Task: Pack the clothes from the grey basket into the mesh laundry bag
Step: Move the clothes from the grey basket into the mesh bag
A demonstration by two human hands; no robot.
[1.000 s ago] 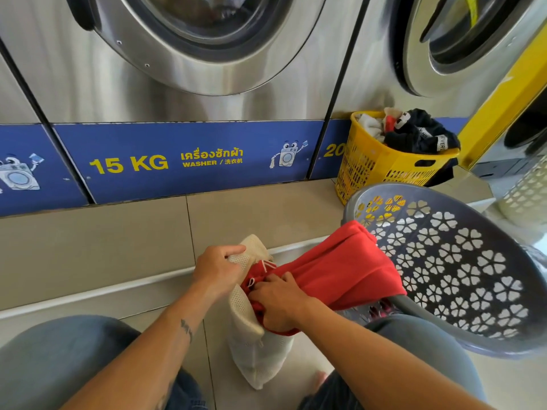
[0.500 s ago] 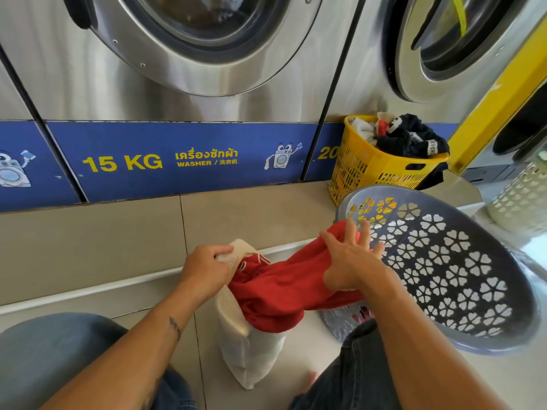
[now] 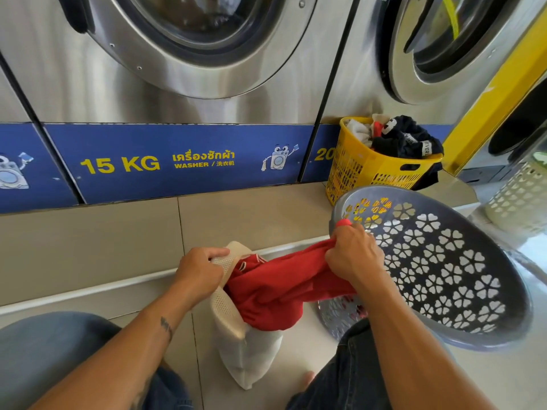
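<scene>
The left hand (image 3: 201, 269) pinches the rim of the white mesh laundry bag (image 3: 245, 350). The soft red garment (image 3: 275, 288) drapes over the bag's mouth, its far end bunched in the right hand (image 3: 352, 255), right of the bag, against the tilted grey flower-pierced plastic basket (image 3: 488, 340)

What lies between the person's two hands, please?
Head view: a red cloth garment, from the white mesh laundry bag in the left hand to the right hand.
</scene>
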